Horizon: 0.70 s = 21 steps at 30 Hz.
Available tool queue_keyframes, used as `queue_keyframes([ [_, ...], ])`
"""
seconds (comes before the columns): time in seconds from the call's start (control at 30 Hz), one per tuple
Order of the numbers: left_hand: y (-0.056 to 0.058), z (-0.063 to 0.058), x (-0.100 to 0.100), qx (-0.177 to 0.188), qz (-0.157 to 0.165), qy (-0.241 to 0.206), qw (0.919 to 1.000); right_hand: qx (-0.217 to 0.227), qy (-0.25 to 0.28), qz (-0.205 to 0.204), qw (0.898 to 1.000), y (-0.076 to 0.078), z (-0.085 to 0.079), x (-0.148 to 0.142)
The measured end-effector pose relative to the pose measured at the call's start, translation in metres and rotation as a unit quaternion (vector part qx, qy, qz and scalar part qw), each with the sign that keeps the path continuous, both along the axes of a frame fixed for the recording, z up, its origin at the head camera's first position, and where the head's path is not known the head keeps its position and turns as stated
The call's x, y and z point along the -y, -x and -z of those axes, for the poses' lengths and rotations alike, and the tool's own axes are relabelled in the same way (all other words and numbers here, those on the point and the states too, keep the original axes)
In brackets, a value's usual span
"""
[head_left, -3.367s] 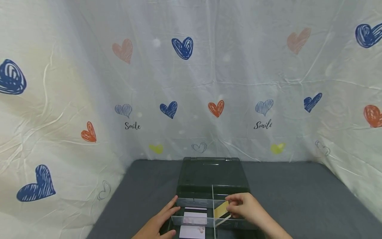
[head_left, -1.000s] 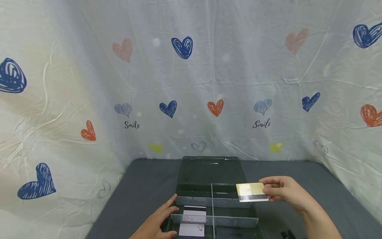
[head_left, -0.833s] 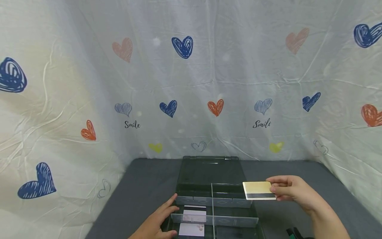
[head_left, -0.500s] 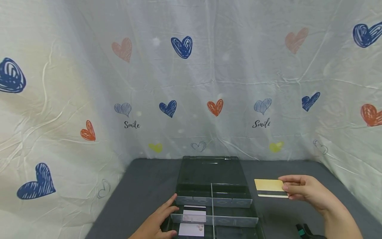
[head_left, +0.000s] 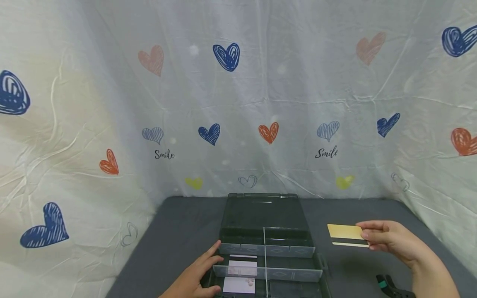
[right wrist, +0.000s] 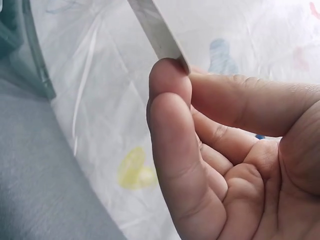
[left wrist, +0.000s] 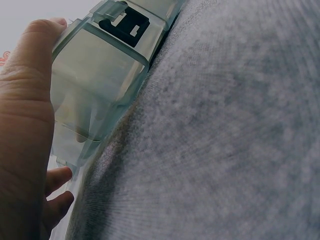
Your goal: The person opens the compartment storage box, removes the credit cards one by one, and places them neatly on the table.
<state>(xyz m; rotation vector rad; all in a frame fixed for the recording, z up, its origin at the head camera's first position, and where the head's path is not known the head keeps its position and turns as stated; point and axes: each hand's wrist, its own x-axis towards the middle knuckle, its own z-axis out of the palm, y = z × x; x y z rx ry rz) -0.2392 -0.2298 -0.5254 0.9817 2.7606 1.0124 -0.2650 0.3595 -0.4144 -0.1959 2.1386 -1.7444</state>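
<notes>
My right hand [head_left: 396, 240] pinches a gold plastic card [head_left: 343, 235] with a dark magnetic stripe, at the right of the head view. In the right wrist view, thumb and fingertips grip the pale edge of the card [right wrist: 159, 35]. A dark see-through divided box [head_left: 265, 213] stands open, its lid tilted back. My left hand [head_left: 195, 275] rests along the left side of the box with its fingers spread. In the left wrist view, the thumb lies against the clear wall of the box [left wrist: 95, 75]. White cards [head_left: 239, 284] lie in its left compartments.
The box has a clear lengthwise divider [head_left: 265, 248] and cross dividers [head_left: 294, 275]. A black strap device [head_left: 393, 287] shows below the right wrist. Grey cloth [head_left: 186, 223] covers the table, and a white curtain [head_left: 238, 91] with printed hearts hangs behind and beside it.
My right hand has lifted the gold card out of a right compartment and carried it rightward, over the cloth beside the box. The left hand stays at the box's left side.
</notes>
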Motion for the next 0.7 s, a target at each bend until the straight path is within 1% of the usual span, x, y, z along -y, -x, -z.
queue_keyframes([
  [0.17,0.0,0.001,0.0,-0.004,0.001,-0.001,1.0,0.01,0.004,-0.015,1.0,0.005,0.012,-0.01],
  [0.33,0.001,0.002,0.001,-0.004,0.003,-0.005,1.0,0.018,0.016,-0.029,0.999,0.011,0.03,-0.02],
  [0.43,0.001,0.002,0.001,-0.002,0.003,-0.006,1.0,0.032,0.025,-0.037,0.998,0.014,0.04,-0.025],
  [0.57,0.001,0.002,0.0,-0.002,0.001,-0.004,1.0,0.051,0.022,-0.037,0.998,0.017,0.051,-0.029],
  [0.7,0.001,0.002,0.0,-0.01,0.002,0.001,1.0,0.064,0.018,-0.035,0.997,0.017,0.057,-0.031],
])
